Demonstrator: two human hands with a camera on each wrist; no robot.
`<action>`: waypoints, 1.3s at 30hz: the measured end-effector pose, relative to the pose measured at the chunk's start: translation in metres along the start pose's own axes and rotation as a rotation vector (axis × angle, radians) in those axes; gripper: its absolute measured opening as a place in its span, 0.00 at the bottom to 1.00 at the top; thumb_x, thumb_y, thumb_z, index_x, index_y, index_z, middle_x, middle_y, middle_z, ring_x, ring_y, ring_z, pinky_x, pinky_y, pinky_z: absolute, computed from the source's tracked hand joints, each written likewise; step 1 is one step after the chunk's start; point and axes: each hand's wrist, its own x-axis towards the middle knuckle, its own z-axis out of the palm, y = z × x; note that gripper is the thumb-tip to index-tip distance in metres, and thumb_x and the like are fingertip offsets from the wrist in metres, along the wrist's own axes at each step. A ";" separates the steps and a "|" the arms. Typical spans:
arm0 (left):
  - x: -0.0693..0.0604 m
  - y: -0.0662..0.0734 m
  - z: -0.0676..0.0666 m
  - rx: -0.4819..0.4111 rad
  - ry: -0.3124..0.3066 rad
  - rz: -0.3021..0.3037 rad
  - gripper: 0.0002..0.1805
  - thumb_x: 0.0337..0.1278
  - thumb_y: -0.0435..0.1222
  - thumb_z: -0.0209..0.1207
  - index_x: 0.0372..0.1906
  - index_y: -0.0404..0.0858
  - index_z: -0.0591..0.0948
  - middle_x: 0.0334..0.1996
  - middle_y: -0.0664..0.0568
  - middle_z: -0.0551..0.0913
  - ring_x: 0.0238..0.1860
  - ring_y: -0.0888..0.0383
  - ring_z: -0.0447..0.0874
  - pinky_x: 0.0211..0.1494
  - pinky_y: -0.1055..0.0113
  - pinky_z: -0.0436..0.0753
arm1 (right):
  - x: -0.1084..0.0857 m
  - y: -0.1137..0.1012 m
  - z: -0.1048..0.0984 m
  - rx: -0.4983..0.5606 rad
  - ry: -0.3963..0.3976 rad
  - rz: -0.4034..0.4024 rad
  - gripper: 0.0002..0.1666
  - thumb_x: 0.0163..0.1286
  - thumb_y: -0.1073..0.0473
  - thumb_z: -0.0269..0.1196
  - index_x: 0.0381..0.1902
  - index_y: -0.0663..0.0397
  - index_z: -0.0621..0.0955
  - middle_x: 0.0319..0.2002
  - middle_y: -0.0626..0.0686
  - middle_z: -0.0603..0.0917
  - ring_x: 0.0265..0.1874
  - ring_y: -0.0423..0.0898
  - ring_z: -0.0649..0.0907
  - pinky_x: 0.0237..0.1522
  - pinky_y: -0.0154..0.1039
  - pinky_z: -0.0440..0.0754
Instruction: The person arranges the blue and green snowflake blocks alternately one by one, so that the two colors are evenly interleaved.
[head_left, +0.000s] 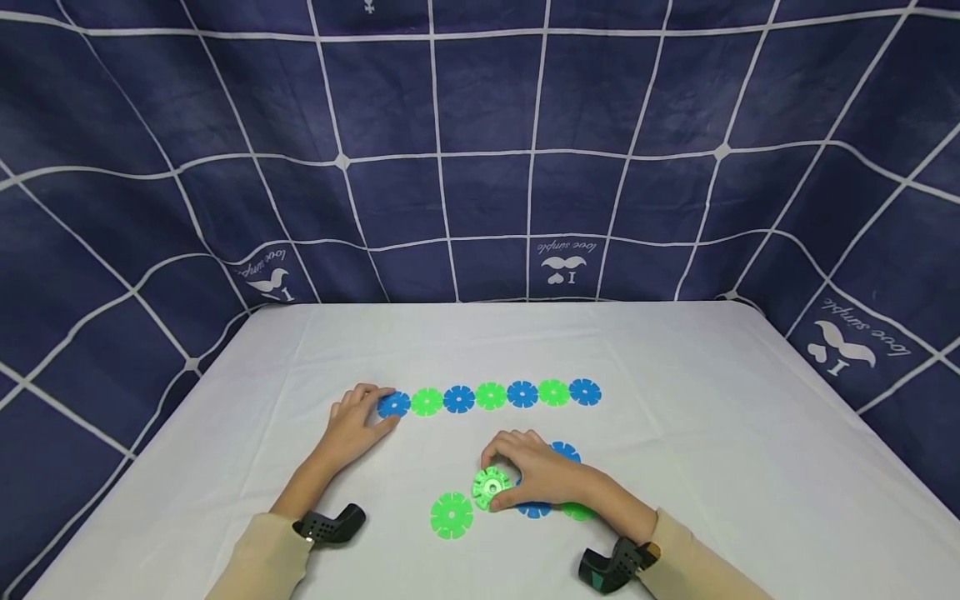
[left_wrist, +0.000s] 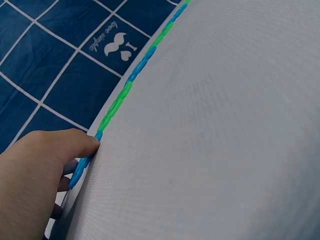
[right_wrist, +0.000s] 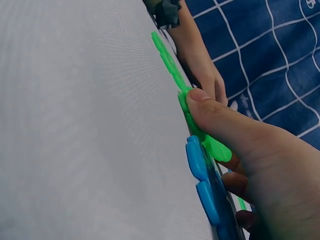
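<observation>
My left hand (head_left: pixel 351 429) is at the left end of a row of notched plastic discs. Its thumb and index finger pinch the blue disc (head_left: pixel 394 405) there by its edges, flat on the table. Nearer the front, my right hand (head_left: pixel 546 472) holds a green notched disc (head_left: pixel 491 486) between thumb and index finger. In the right wrist view the thumb presses on the rim of that green disc (right_wrist: pixel 190 116). A loose green disc (head_left: pixel 452 516) lies just left of it. Partly hidden under the right hand are a blue disc (head_left: pixel 535 510) and another green disc (head_left: pixel 578 511).
The row goes on rightward, green and blue by turns, from a green disc (head_left: pixel 427 402) to a blue disc (head_left: pixel 585 392) at its right end. One more blue disc (head_left: pixel 566 451) shows behind the right hand. A white cloth covers the table (head_left: pixel 712 450); a dark blue checked curtain (head_left: pixel 487 200) surrounds it.
</observation>
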 end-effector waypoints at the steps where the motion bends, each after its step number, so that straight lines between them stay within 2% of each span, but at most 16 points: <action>1: 0.000 0.000 0.000 0.001 0.000 0.000 0.28 0.50 0.45 0.59 0.57 0.38 0.73 0.53 0.40 0.70 0.55 0.44 0.65 0.48 0.53 0.59 | 0.000 0.000 0.000 0.007 0.005 0.000 0.24 0.50 0.38 0.66 0.43 0.34 0.71 0.38 0.34 0.71 0.39 0.32 0.68 0.49 0.36 0.61; 4: -0.001 0.000 0.000 0.003 0.001 -0.001 0.28 0.50 0.45 0.58 0.57 0.38 0.73 0.53 0.40 0.70 0.55 0.44 0.65 0.49 0.52 0.59 | 0.000 -0.001 -0.001 0.036 0.022 0.006 0.23 0.51 0.41 0.66 0.43 0.35 0.71 0.32 0.34 0.70 0.33 0.32 0.67 0.44 0.33 0.61; 8: -0.001 0.000 0.000 0.000 0.006 -0.001 0.28 0.50 0.45 0.59 0.57 0.38 0.73 0.54 0.40 0.70 0.56 0.43 0.65 0.50 0.51 0.58 | 0.000 -0.002 -0.001 0.067 0.035 0.036 0.22 0.52 0.42 0.66 0.43 0.34 0.72 0.28 0.35 0.70 0.32 0.33 0.68 0.41 0.33 0.62; 14: -0.001 0.000 0.000 -0.004 0.007 0.001 0.28 0.50 0.45 0.59 0.57 0.38 0.73 0.54 0.40 0.70 0.56 0.43 0.65 0.51 0.51 0.58 | -0.001 -0.002 -0.001 0.167 0.008 0.081 0.20 0.55 0.43 0.64 0.44 0.31 0.70 0.37 0.36 0.76 0.39 0.37 0.69 0.42 0.35 0.67; 20: -0.001 0.001 -0.001 -0.002 0.005 0.004 0.28 0.50 0.46 0.58 0.57 0.38 0.73 0.53 0.40 0.70 0.55 0.44 0.65 0.49 0.53 0.59 | -0.002 -0.002 -0.003 0.260 0.000 0.064 0.15 0.61 0.51 0.61 0.44 0.32 0.70 0.44 0.37 0.77 0.48 0.41 0.71 0.48 0.38 0.68; 26: -0.002 0.000 -0.001 0.003 0.013 0.013 0.28 0.50 0.46 0.58 0.56 0.37 0.73 0.53 0.39 0.70 0.54 0.43 0.66 0.47 0.54 0.58 | -0.001 0.000 -0.009 0.295 0.032 0.064 0.13 0.62 0.56 0.58 0.44 0.36 0.71 0.43 0.36 0.77 0.46 0.41 0.71 0.48 0.38 0.68; 33: -0.003 0.000 0.000 0.006 0.003 0.008 0.28 0.50 0.47 0.58 0.57 0.38 0.73 0.53 0.40 0.70 0.54 0.44 0.66 0.47 0.54 0.59 | -0.002 0.006 -0.019 0.323 0.070 0.022 0.13 0.62 0.63 0.56 0.45 0.47 0.73 0.44 0.42 0.78 0.44 0.40 0.73 0.49 0.34 0.69; 39: -0.002 0.000 0.000 0.004 0.008 0.004 0.28 0.50 0.46 0.58 0.57 0.38 0.73 0.53 0.40 0.70 0.55 0.44 0.65 0.48 0.53 0.58 | -0.004 0.017 -0.030 0.323 0.134 0.044 0.14 0.61 0.63 0.56 0.46 0.48 0.73 0.48 0.48 0.78 0.51 0.45 0.73 0.53 0.43 0.68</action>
